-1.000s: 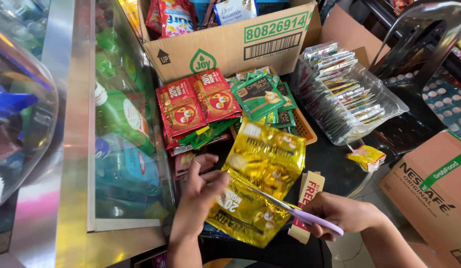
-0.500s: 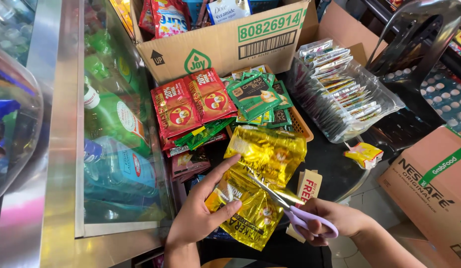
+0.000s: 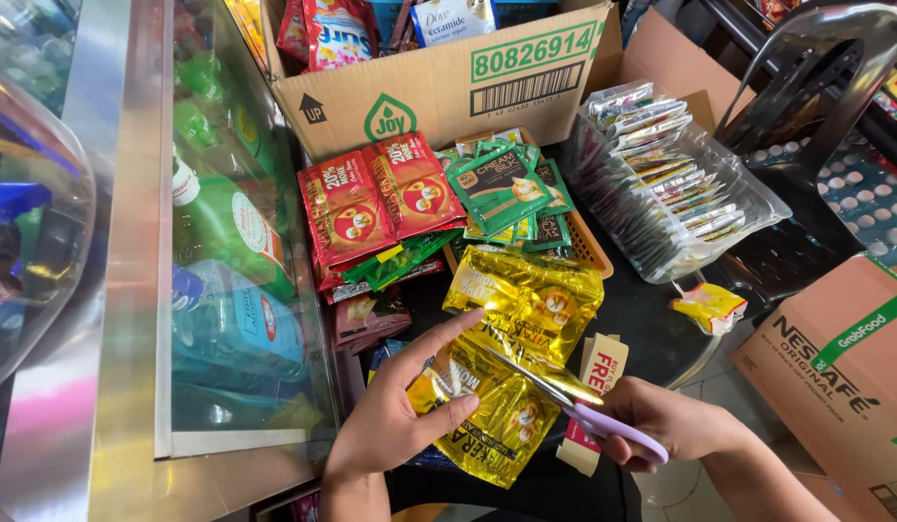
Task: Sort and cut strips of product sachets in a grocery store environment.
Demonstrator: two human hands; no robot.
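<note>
The left hand (image 3: 395,416) lies mostly open, its fingers spread over the near end of a strip of yellow foil sachets (image 3: 511,358); the forefinger stretches far and right along the foil while the thumb presses the lower packet, pinning the strip rather than closing around it. The right hand (image 3: 661,425) is closed around the lilac handles of a pair of scissors (image 3: 574,401), whose blades stand slightly parted with the foil between them, at the joint between two sachets.

Half a second ago the scissors sat lower and nearer the right hand's side of the strip; now the blades reach further left into the foil, and the left forefinger has straightened out along the packet. The view has also tipped a little, so the cardboard box sits higher up.

The yellow strip is crinkled and shiny, with red round marks on each packet. It lies in the near middle of the dark worktop (image 3: 651,329), its far end folded against a heap of green sachets (image 3: 497,188) and red sachets (image 3: 371,203). A red-and-cream card tag (image 3: 593,387) lies just under the blades. Far behind stands an open cardboard box (image 3: 439,87); to the right, a clear plastic bag of sachets (image 3: 671,193); to the left, a glass cabinet (image 3: 226,251) with bottles.
</note>
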